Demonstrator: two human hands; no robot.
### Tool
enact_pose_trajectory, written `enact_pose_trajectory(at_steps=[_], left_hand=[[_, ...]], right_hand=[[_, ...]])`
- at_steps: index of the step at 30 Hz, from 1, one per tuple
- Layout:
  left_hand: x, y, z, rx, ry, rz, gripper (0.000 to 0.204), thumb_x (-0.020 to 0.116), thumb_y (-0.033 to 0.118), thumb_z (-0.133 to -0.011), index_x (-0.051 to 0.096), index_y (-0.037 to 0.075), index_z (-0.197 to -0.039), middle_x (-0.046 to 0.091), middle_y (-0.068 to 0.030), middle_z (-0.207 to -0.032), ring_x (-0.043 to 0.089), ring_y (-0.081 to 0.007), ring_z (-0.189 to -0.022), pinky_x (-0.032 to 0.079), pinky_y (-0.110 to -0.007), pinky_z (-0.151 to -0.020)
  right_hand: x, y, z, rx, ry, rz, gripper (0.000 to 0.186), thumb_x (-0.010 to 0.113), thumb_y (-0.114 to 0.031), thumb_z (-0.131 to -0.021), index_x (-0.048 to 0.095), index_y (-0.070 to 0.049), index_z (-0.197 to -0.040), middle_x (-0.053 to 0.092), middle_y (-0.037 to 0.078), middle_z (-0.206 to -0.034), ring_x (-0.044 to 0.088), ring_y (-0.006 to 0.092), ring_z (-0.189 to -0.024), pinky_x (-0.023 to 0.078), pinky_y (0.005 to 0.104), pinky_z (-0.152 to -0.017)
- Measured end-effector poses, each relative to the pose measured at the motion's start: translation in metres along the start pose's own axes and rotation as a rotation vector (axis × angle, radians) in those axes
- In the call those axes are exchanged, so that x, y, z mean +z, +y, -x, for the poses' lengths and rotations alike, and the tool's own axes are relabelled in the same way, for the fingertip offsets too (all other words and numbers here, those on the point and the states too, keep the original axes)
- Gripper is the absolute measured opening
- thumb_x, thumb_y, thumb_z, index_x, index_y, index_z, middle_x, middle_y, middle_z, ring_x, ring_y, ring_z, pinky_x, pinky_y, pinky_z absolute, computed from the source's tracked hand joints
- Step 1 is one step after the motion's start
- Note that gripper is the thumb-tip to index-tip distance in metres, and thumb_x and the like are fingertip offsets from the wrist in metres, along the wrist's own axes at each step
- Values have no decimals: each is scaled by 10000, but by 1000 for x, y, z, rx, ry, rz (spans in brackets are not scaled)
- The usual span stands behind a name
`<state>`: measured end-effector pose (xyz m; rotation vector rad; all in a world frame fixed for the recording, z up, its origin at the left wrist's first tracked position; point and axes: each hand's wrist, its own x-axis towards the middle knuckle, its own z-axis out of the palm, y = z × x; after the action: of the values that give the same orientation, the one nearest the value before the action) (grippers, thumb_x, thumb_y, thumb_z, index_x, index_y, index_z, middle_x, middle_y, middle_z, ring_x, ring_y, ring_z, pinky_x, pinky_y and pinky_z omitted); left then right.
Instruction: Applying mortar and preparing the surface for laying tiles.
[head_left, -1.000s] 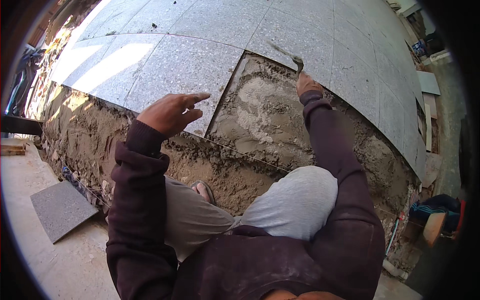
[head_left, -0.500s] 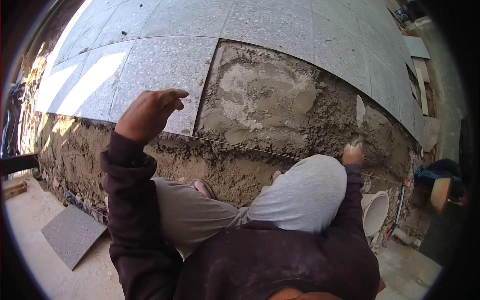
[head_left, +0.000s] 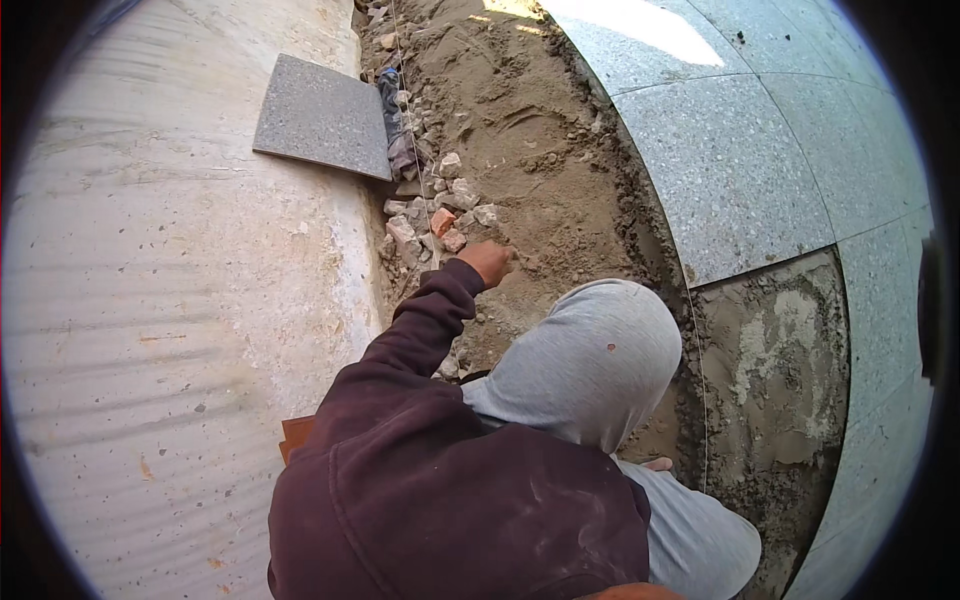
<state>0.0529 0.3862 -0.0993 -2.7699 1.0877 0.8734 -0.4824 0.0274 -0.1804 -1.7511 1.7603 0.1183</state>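
Observation:
My left hand is held low over the sandy trench, just beside a heap of broken stones and brick. Its back faces me and the fingers are mostly hidden underneath, so I cannot tell whether they hold anything. My right hand is out of view. A loose grey speckled tile lies on the pale concrete, one edge near the trench. Laid tiles of the same kind spread over the right side, next to a bed of wet mortar.
A thin string line runs along the mortar's edge, and another string passes over the rubble. A crumpled dark plastic piece lies beside the loose tile. Pale concrete floor extends on the left.
The view has swung left, bringing the loose tile and rubble forward. My left hand has moved from above the laid tiles to the rubble; my right hand with the trowel has left view.

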Motion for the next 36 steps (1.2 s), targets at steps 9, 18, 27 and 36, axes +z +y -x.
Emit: enact_pose_trajectory(at_steps=[9,18,27,36], left_hand=[[-89,-174,28,-480,847,289,383,528,229,-783,527,19,-1103,604,-174,-890,577,-306,-856,443,-361,-783],[-151,-367,57,-1063,1014,382,503,552,249,-729,500,-63,-1119,597,-215,-987,564,-287,-970,404,-314,-862],[-175,-101,-127,-216,786,359,464,451,455,-866,608,42,-1007,617,-81,-757,563,-184,-704,435,-337,-667],[-181,248,-255,1193,323,480,320,410,195,-921,477,33,-1190,572,-127,-799,530,-202,-677,435,-282,-739]], right_hand=[[54,-72,-39,-93,-184,34,541,506,-380,-798,428,-12,-1188,485,189,-1154,476,294,-1054,398,362,-863],[65,-70,-31,40,-281,29,552,493,-391,-808,420,-15,-1205,460,159,-1209,452,258,-1101,383,335,-888],[-24,130,266,960,-93,-2,562,480,-402,-817,413,-19,-1223,436,130,-1264,428,223,-1147,368,307,-913],[17,42,557,2312,209,555,552,478,-383,-824,336,-157,-1307,340,97,-1348,293,250,-1248,259,413,-996]])
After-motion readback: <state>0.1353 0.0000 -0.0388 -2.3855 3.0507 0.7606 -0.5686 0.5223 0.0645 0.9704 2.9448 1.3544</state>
